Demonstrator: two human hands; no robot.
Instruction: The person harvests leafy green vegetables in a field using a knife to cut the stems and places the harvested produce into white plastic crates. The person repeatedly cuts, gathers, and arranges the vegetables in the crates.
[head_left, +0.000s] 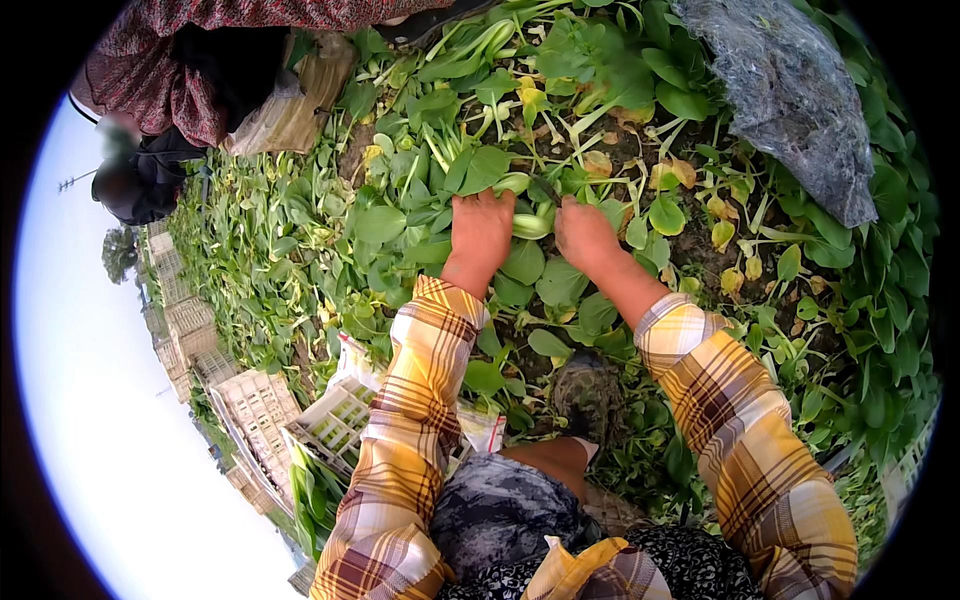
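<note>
My left hand (481, 234) presses down on a leafy green vegetable that looks like bok choy (531, 226), its pale thick stalk base pointing right. A second pale stalk base (513, 182) shows just above it, by my fingertips. Close on the right, my right hand (589, 234) is closed around a dark, thin blade, probably a knife (547, 190); its handle is hidden in my fist. The blade's tip lies beside the stalk bases among the leaves. Broad green leaves (559, 281) spread below both hands.
Cut leaves and yellowed trimmings (592, 161) litter the soil. Plastic crates (341, 420) stand at lower left, with more crates (255, 397) behind. A grey sheet (795, 97) covers plants at upper right. Another person's patterned sleeve (172, 82) is at upper left. My shoe (589, 397) stands below my hands.
</note>
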